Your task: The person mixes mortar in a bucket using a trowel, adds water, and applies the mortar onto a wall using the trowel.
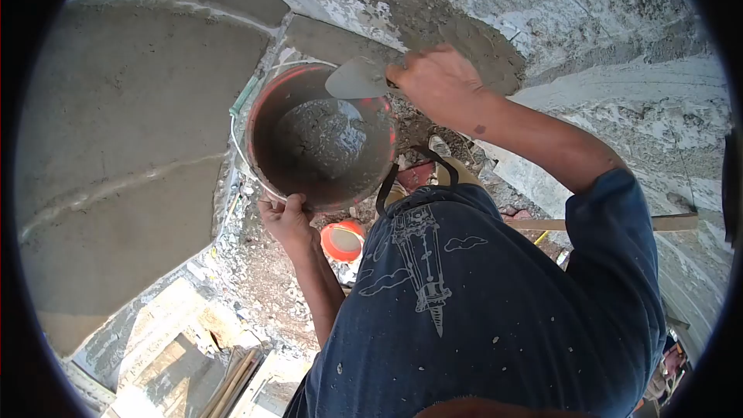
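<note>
A large round bucket with a worn reddish rim holds wet grey mortar at its bottom. My left hand grips the bucket's near rim, fingers underneath and thumb on the edge. Above the bucket's far right rim, my right hand is closed round the handle of a trowel. The trowel's flat grey blade points left and overlaps the rim in view; whether it touches the rim I cannot tell.
Smooth grey mortar surface spreads at left. A rough, partly plastered wall stands at right. Below are a small orange bucket, rubble, wooden pieces and a plank beside my body.
</note>
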The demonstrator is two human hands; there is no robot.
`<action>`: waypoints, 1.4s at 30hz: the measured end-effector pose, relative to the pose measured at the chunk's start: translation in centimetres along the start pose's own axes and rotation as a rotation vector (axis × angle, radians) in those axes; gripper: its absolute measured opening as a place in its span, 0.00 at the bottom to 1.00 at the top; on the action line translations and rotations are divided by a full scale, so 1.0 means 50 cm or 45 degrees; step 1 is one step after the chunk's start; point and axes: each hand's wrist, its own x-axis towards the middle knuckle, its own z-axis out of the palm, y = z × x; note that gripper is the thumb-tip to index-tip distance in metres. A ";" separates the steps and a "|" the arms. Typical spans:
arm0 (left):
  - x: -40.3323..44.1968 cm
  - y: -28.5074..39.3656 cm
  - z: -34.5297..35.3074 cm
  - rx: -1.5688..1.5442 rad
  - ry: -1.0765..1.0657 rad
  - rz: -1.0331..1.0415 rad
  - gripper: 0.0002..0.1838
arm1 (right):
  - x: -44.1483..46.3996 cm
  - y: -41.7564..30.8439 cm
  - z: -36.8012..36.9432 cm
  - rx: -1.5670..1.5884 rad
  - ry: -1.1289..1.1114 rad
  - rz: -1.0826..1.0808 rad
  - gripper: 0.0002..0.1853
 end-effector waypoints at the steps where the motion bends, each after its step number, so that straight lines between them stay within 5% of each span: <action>1: 0.001 0.011 0.018 -0.008 -0.035 0.052 0.19 | 0.028 -0.032 0.056 -0.017 -0.058 -0.041 0.14; 5: 0.027 0.046 0.054 -0.056 -0.133 0.177 0.20 | 0.041 -0.147 0.043 0.018 -0.223 -0.264 0.16; 6: 0.028 0.062 0.048 -0.038 -0.149 0.174 0.20 | 0.038 -0.152 0.034 0.060 0.013 -0.246 0.12; 10: -0.005 0.139 0.051 -0.045 -0.161 0.167 0.18 | 0.077 -0.100 -0.084 -0.247 0.179 -0.090 0.12; 12: -0.026 0.157 0.064 -0.055 -0.139 0.221 0.17 | 0.115 -0.069 -0.060 -0.254 -0.189 -0.017 0.15; 15: -0.012 0.117 0.049 -0.037 -0.126 0.304 0.15 | 0.130 -0.096 0.025 0.053 -0.488 -0.021 0.20; 26: -0.051 -0.003 -0.198 -0.040 0.487 -0.112 0.22 | 0.122 -0.349 0.251 1.034 -0.403 -0.333 0.22; 28: -0.071 -0.024 -0.220 -0.009 0.692 -0.166 0.25 | 0.143 -0.345 0.255 1.250 -0.686 -0.338 0.22; 32: -0.100 -0.103 -0.293 0.130 0.889 -0.251 0.28 | 0.170 -0.249 0.502 1.791 -0.671 -0.505 0.23; 34: -0.105 -0.125 -0.284 0.136 0.937 -0.287 0.28 | 0.203 -0.103 0.573 2.143 -1.358 -0.094 0.19; 36: -0.091 -0.161 -0.289 0.163 0.965 -0.376 0.28 | 0.250 0.084 0.657 2.086 -1.179 0.157 0.18; 39: -0.095 -0.191 -0.282 0.235 0.953 -0.499 0.28 | 0.313 0.340 0.575 1.603 -0.185 0.681 0.25; 41: -0.087 -0.215 -0.279 0.208 0.864 -0.530 0.30 | 0.274 0.347 0.346 1.306 -0.005 0.605 0.27; 42: -0.063 -0.179 -0.201 0.197 0.932 -0.533 0.23 | 0.240 0.319 0.284 1.195 -0.050 0.529 0.26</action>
